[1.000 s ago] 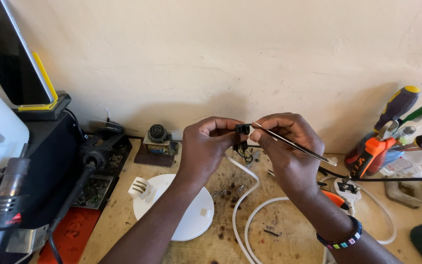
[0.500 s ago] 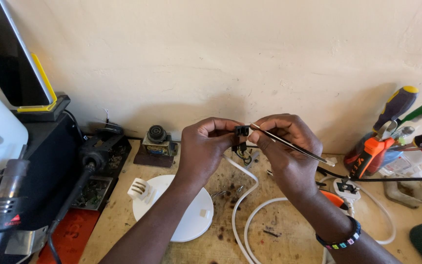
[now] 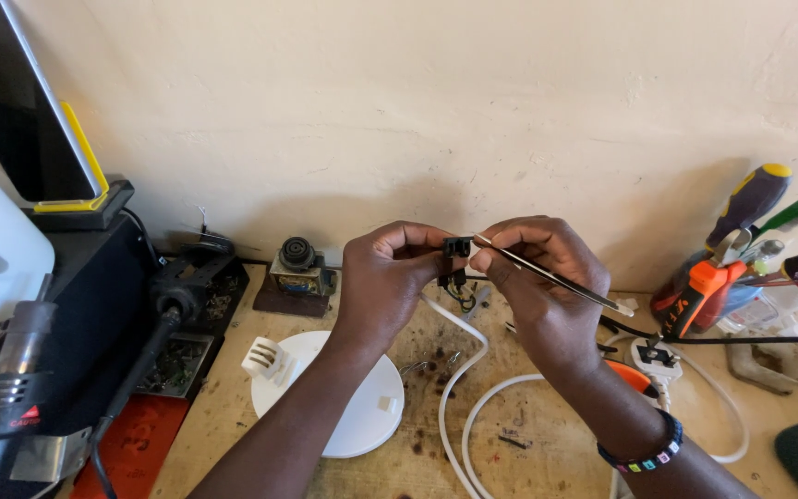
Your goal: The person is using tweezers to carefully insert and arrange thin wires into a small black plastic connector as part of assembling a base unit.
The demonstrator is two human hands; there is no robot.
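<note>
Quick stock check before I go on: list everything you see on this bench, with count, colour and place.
small connector part: 1, black, pinched in the left hand
tweezers: 1, silver, in the right hand, tip at the part
cable: 1, white, looping over the bench centre
round disc: 1, white, bench left of centre
wall plug: 1, white, right
screwdrivers: several, mixed colours, far right
hot-air gun: 1, grey, far left
left hand: 1
right hand: 1, beaded wristband
</note>
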